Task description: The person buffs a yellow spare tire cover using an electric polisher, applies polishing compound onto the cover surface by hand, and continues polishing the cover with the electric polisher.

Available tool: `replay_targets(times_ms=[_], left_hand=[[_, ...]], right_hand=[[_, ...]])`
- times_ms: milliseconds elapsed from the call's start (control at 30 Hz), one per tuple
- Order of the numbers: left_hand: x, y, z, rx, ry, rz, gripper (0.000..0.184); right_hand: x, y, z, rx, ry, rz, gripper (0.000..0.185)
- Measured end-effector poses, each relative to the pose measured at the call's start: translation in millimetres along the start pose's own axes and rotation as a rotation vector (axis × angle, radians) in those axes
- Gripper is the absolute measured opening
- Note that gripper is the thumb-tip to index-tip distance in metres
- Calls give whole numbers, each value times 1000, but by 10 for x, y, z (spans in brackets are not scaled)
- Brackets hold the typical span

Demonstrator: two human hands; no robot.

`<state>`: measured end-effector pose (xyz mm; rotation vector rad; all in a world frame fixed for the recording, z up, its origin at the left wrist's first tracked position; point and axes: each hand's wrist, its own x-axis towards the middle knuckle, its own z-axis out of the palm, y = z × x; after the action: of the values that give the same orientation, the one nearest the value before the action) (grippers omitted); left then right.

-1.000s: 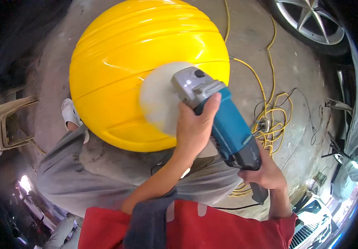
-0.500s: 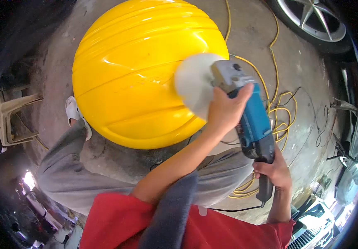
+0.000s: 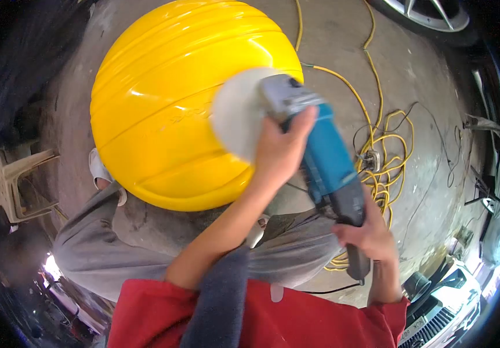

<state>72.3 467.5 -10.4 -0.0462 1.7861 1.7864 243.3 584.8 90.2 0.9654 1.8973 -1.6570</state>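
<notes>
A large glossy yellow ribbed panel (image 3: 163,139), rounded in this view, fills the upper left and middle. Against its right side lies the white round pad (image 3: 235,113) of a blue and black electric polisher (image 3: 328,148); the pad is blurred. My left hand (image 3: 285,145) is wrapped round the polisher just behind its metal head, thumb on top. Farther back, my right hand (image 3: 372,232) grips the black rear handle, its fingers partly hidden. Rough marks show on the panel's surface left of the pad.
Yellow extension cord (image 3: 386,168) lies coiled on the concrete floor (image 3: 430,151) at right, with a socket (image 3: 372,160) among the loops. A plastic chair (image 3: 12,180) stands at left. A car wheel (image 3: 435,14) is at upper right, a car grille (image 3: 430,327) at lower right.
The polisher and both hands have moved left, carrying the pad farther over the yellow panel. The view has shifted slightly, exposing more of the coiled cord and its socket.
</notes>
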Motion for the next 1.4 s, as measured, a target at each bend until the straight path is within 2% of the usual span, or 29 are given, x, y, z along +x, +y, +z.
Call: replay_targets(times_ms=[33, 67, 133, 200, 267, 333, 400, 433, 500, 567, 633, 733, 800, 833, 900, 933, 967, 1000, 1067, 1167, 1233, 1300, 1333, 1400], left_hand=[[22, 130, 128, 144, -2, -58, 75], [141, 12, 241, 103, -70, -10, 84], [226, -83, 375, 80, -56, -8, 87], [143, 138, 357, 214, -17, -121, 92], [114, 74, 182, 212, -32, -104, 87], [-81, 171, -163, 115, 72, -37, 77], [-138, 23, -526, 61, 147, 134, 64], [-227, 76, -687, 13, 170, 59, 62], [-385, 176, -918, -117, 202, -86, 58], [-430, 226, -978, -195, 234, -178, 55], [-343, 164, -864, -142, 191, -128, 58], [-122, -10, -431, 67, 114, 55, 68], [-21, 36, -115, 60, -39, 4, 78], [62, -13, 62, 117, -27, -28, 81], [91, 58, 170, 175, -17, -62, 84], [75, 131, 198, 212, -23, -112, 76], [60, 197, 207, 250, -31, -162, 69], [48, 179, 153, 254, -30, -160, 69], [-17, 94, -110, 198, 22, -99, 82], [-222, 168, -533, 8, 141, 44, 64], [-308, 63, -879, -15, 219, -89, 59], [-433, 196, -960, -117, 209, -121, 58], [-429, 205, -924, -103, 197, -117, 58], [-421, 185, -866, -13, 127, -139, 58]], right_hand=[[-18, -10, -76, 96, 48, 88, 86], [-22, -20, -119, 189, 96, 176, 86], [2, 5, -116, 245, 137, 162, 86], [14, -6, -75, 310, 179, 148, 87], [2, -23, 14, 234, 130, 104, 87], [20, 29, 120, 138, 99, 181, 91], [123, 46, 335, -139, -73, -185, 97], [147, -39, 438, -128, -59, -179, 97], [176, -210, 584, -4, -211, -92, 101], [187, -158, 589, -71, -189, -171, 100], [179, -145, 552, -144, -175, -256, 99], [22, -124, 279, -72, -107, -93, 96], [-76, -138, 129, 138, 58, 195, 92], [-75, -95, 92, 129, 50, 191, 92], [-60, 6, 63, 299, 192, 116, 90], [-52, -1, 77, 298, 190, 114, 90], [-43, -2, 87, 282, 165, 112, 89], [-39, 3, 99, 269, 140, 111, 88], [-33, 19, 186, 209, 107, 148, 89], [87, 74, 438, -55, 30, -66, 89], [171, 2, 625, -105, -121, -239, 97], [217, -35, 709, -37, -173, -205, 98], [221, -28, 720, 10, -247, -175, 99], [204, 113, 661, 23, -224, -210, 98]])
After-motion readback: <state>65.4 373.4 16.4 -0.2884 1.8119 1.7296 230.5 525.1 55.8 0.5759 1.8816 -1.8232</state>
